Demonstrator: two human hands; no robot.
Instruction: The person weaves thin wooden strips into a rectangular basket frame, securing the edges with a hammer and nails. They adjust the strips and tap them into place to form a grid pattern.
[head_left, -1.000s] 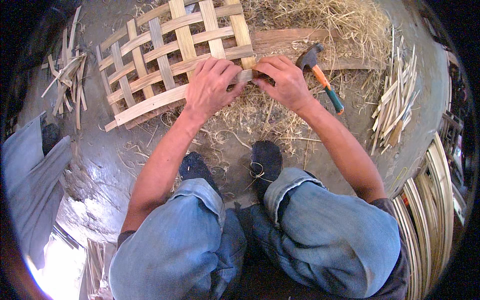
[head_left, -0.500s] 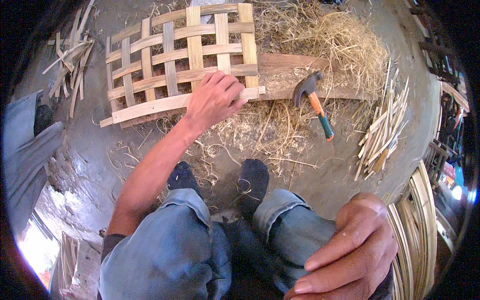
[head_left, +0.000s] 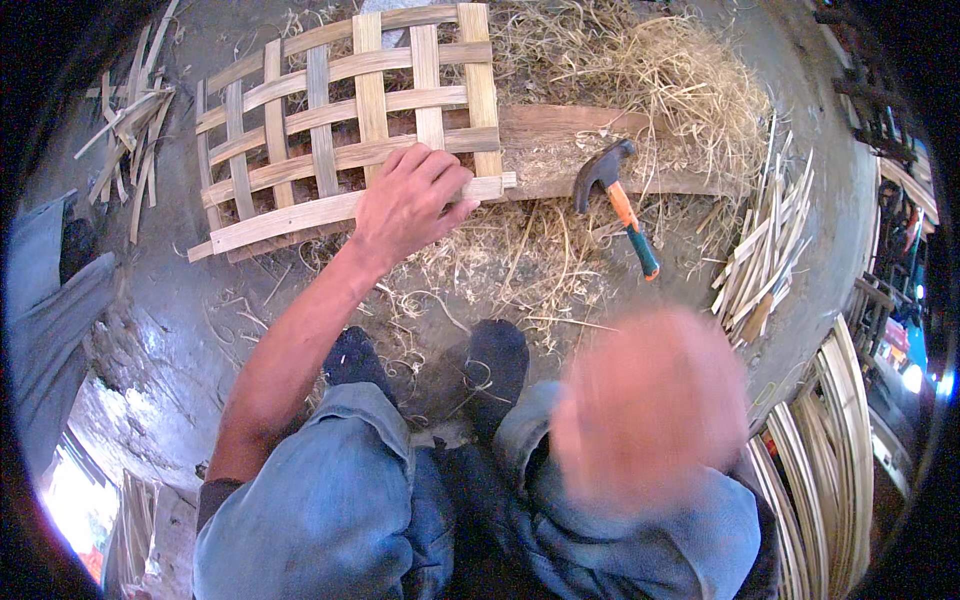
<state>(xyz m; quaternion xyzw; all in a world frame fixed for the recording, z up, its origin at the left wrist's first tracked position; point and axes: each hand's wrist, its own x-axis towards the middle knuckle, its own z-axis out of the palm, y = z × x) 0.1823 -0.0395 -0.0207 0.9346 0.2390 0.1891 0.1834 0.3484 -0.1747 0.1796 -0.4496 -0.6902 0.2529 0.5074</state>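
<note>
A woven lattice panel of flat bamboo strips (head_left: 370, 85) lies at the upper left, part of it over a wooden board (head_left: 650, 183). My left hand (head_left: 408, 200) is closed over its near edge, where a pale bamboo strip (head_left: 290, 217) runs along the border. The fingers curl around that edge near the right corner. My right hand (head_left: 650, 410) is raised above my right knee, smeared by motion, so its fingers cannot be made out. A claw hammer (head_left: 622, 205) with an orange and green handle lies right of the panel, its head on the board.
Curly bamboo shavings (head_left: 700, 90) heap up behind the board and scatter before it. Thin split sticks (head_left: 768, 245) lie at the right, more sticks (head_left: 130, 125) at the far left. Long bent strips (head_left: 845, 440) stand at the lower right. My feet (head_left: 497, 365) rest on the floor.
My right hand has risen and moved forward and left from beside my right knee, becoming blurred. My left hand keeps its hold on the panel's edge. The whole view has shifted slightly.
</note>
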